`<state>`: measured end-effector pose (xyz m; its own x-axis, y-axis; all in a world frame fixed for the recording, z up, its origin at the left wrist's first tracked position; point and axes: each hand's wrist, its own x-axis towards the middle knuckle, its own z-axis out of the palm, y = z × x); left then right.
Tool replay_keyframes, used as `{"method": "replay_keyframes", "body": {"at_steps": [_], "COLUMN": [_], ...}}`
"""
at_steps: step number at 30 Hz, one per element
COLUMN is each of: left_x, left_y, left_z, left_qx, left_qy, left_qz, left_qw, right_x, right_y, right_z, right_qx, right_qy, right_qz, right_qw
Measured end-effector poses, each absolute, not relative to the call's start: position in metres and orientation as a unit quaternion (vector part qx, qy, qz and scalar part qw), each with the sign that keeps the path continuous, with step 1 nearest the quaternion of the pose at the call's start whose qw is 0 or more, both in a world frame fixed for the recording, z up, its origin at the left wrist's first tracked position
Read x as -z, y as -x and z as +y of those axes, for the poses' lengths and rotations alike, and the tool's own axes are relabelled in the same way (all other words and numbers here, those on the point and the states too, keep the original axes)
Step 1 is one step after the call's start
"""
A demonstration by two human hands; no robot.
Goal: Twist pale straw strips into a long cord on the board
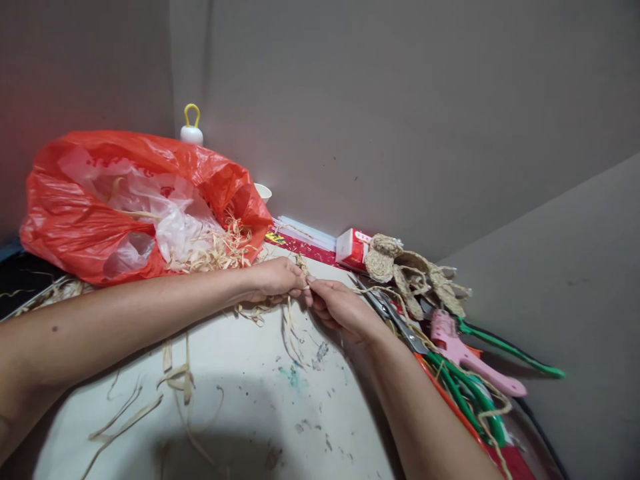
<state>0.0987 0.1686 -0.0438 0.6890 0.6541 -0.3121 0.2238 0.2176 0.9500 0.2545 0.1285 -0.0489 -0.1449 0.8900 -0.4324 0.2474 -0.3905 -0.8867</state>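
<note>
Pinching straw strand — left hand, right hand | red bag beyond | scissors at right

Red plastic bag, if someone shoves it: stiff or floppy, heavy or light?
The red plastic bag should be floppy; its thin film is creased. Probably light for its bulk, since visible contents are white plastic and fibre strips. A shove may spill strips lying loose at its mouth.
</note>
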Motion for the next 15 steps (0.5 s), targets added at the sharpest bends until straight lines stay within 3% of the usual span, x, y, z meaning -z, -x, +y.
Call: {"method": "replay_keyframes", "body": {"at_steps": [4, 8, 15], "left_x": [0.042, 0.045, 0.042], "left_y": [-0.096, -0.095, -0.092], "left_z": [0.171, 0.172, 0.179], "left_qx": [-0.159, -0.182, -0.157], "left_qy": [-0.634, -0.736, -0.823], "left_qz": [0.374, 0.357, 0.351], "left_qw": [0.657, 0.546, 0.417], "right_x": [0.047, 0.048, 0.052], "right_y": [-0.26, -0.262, -0.258], "right_z": [0.129, 0.129, 0.128], "right_qx": [-0.646, -0.687, -0.667], "right_qy": [0.543, 0.5, 0.524], "right_qz": [-0.466, -0.438, -0.426], "right_qw": [0.264, 0.291, 0.315]}}
